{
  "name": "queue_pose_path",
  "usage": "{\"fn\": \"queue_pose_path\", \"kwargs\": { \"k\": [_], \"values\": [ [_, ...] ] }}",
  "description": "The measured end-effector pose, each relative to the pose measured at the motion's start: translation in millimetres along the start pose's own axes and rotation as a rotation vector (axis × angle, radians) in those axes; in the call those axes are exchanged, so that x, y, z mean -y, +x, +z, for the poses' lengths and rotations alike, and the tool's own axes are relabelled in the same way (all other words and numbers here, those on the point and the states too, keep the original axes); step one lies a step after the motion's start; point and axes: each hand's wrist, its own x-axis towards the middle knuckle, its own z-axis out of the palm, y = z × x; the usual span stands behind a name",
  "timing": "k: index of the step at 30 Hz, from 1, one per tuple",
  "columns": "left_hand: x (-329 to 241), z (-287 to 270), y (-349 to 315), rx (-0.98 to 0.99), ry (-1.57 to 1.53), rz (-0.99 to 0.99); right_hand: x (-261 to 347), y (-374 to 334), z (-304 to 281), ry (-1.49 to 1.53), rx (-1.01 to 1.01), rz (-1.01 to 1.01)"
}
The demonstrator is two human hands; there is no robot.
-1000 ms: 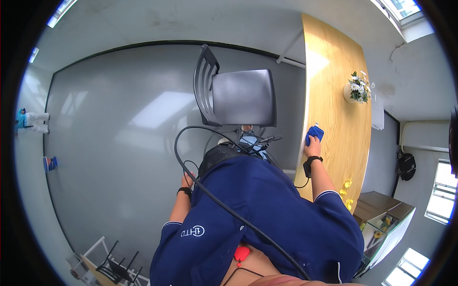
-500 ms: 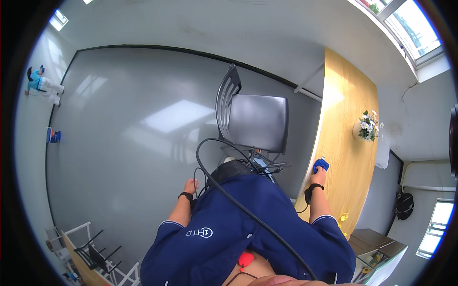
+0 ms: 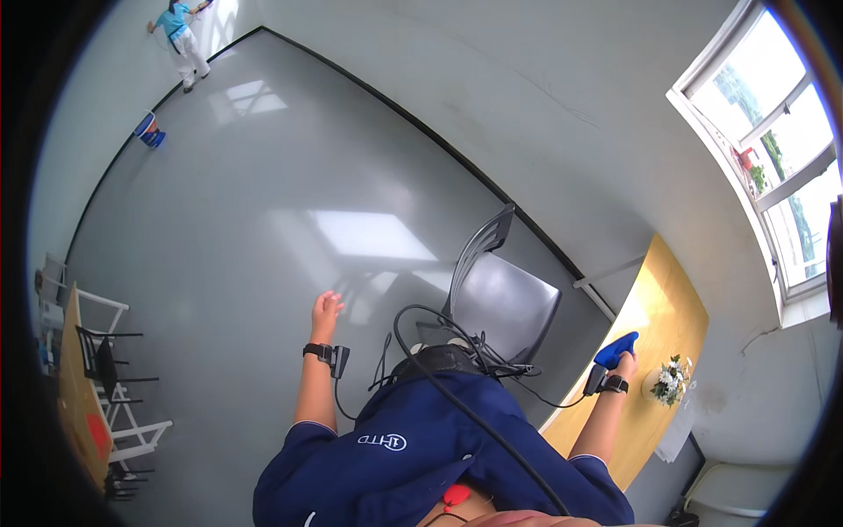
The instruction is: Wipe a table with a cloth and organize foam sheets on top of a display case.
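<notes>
Right hand (image 3: 626, 363) closed on a blue cloth (image 3: 615, 351); left hand (image 3: 326, 309) empty

Right hand: fingers folded over one end of the cloth, the rest spreading out ahead of them. Left hand: well out to the other side over the grey floor (image 3: 263, 307), fingers apart and loosely bent, nothing seen in it. Black wristbands (image 3: 317, 350) on both wrists, small cabled modules (image 3: 341, 361) alongside.

Cloth: at the near edge of the wood-grain worktop (image 3: 672, 303), overlapping it in the view. Cannot tell whether it touches the surface. Judged light and limp, nothing to break; it should fold under pressure and slide readily on the smooth top. Damp or dry, cannot tell. Best hold, I would say: bunched in the middle under a flat palm; gripped by one end, the free part may trail or curl.

Just beyond the right hand, a white pot (image 3: 651, 385) of white flowers (image 3: 673, 381) stands on the worktop. Probably top-heavy and easily knocked by a loose corner.

Farther out: dark plastic chair (image 3: 505, 303) beside the worktop, window (image 3: 764, 132) on the right-hand wall, blue bucket (image 3: 150, 132) by the far wall, co-worker in a light-blue top (image 3: 174, 21) near it.
</notes>
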Motion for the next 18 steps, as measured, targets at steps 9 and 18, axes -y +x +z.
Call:
{"fn": "queue_pose_path", "kwargs": {
  "k": [9,18],
  "values": [
    [-167.2,31.3,-88.9,-0.046,-0.368,0.45,150.5,-182.7,231.5,0.291,1.338,0.011],
    [-180.4,108.6,-157.8,0.389,-0.426,0.592,141.4,-320.9,233.7,0.256,1.965,0.687]
  ]
}}
